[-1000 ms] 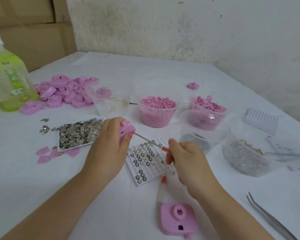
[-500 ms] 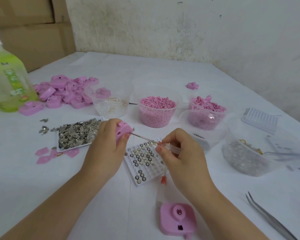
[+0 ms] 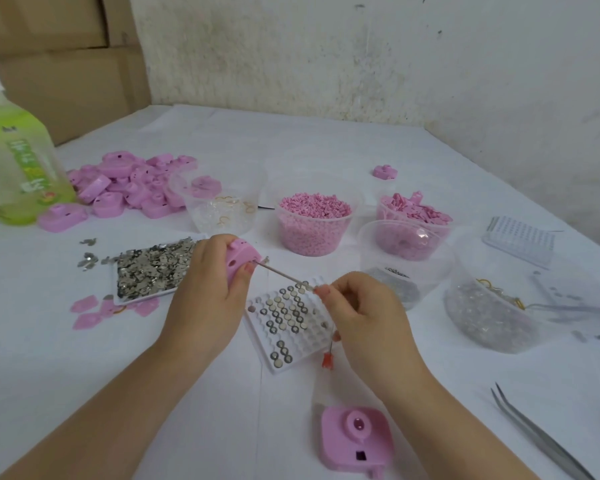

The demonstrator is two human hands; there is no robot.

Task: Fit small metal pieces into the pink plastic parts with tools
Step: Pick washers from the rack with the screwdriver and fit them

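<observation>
Since a second ago, my right hand (image 3: pixel 368 327) has been rolling over the thin metal rod (image 3: pixel 284 276), and it is now pinching the rod's near end with curled fingers and thumb. A small orange-red piece (image 3: pixel 327 360) is dangling under that hand. My left hand (image 3: pixel 212 292) is gripping a pink plastic part (image 3: pixel 241 259) above the middle of the worktop (image 3: pixel 84 375), thumb pressing on the part's near face. The rod's far tip is touching the part's right edge, where a small bit of metal (image 3: pixel 265 260) is showing. Below the rod a white cell tray (image 3: pixel 317 329) is lying, partly filled with round metal pieces. A heap of flat metal pieces (image 3: pixel 149 268) is sitting just left of my left hand. Near the front edge another pink part (image 3: pixel 355 438) is lying flat, with tweezers (image 3: pixel 541 441) towards the front right corner.
</observation>
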